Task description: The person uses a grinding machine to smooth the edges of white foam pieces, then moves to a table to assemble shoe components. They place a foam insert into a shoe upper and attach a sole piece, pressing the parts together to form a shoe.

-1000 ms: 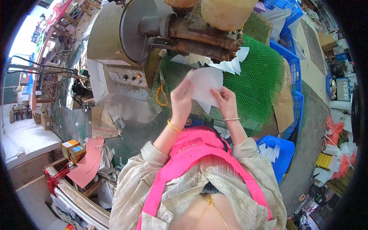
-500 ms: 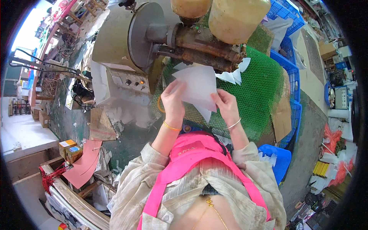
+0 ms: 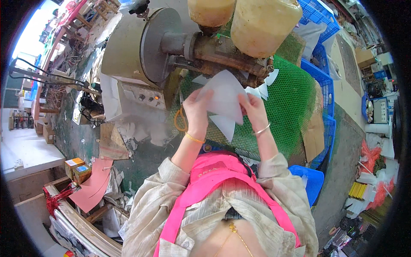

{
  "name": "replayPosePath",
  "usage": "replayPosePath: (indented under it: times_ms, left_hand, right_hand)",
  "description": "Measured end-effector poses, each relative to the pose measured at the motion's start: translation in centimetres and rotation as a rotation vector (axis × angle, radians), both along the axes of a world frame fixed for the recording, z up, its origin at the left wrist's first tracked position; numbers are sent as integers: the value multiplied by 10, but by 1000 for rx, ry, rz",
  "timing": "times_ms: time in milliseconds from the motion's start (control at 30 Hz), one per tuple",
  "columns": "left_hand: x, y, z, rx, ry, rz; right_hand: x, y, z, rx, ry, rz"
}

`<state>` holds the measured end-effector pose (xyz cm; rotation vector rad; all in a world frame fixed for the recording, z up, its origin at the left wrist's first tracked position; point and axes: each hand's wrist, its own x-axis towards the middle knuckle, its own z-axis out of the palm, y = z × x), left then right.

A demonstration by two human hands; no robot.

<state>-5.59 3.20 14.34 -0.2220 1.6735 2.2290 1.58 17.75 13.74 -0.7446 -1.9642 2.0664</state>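
Note:
A thin white sheet (image 3: 225,95) with a curved upper edge is held up in front of the machine's rollers (image 3: 227,53). My left hand (image 3: 196,112) pinches its left edge, and my right hand (image 3: 254,112) grips its right edge between thumb and fingers. The sheet hides part of the lower roller. Just under it a pointed white piece (image 3: 224,127) lies over the green mesh (image 3: 284,111). More white pieces (image 3: 267,85) rest on the mesh behind the roller end.
Two cloudy containers (image 3: 264,28) sit above the rollers. To the left stands the machine's rounded housing (image 3: 124,47), with a knob panel (image 3: 147,98). Scissors with orange handles (image 3: 180,120) hang near my left wrist. Blue crates (image 3: 319,85) line the right; a blue bin (image 3: 310,182) sits by my right elbow.
The sheet has changed from flat and wide to a narrower, curved shape as my hands came slightly closer together. The orange scissor handles show more fully now.

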Motion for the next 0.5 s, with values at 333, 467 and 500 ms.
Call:
replayPosePath:
  times_ms: [333, 467, 500]
  left_hand:
    - [2, -3, 4, 270, -97, -55]
    - [-2, -4, -5, 218, -53, -29]
    - [-2, -1, -5, 222, -50, -38]
  right_hand:
    - [-14, 9, 8, -411, -16, -143]
    - [15, -10, 8, -343, -82, 68]
    - [22, -14, 10, -237, -100, 158]
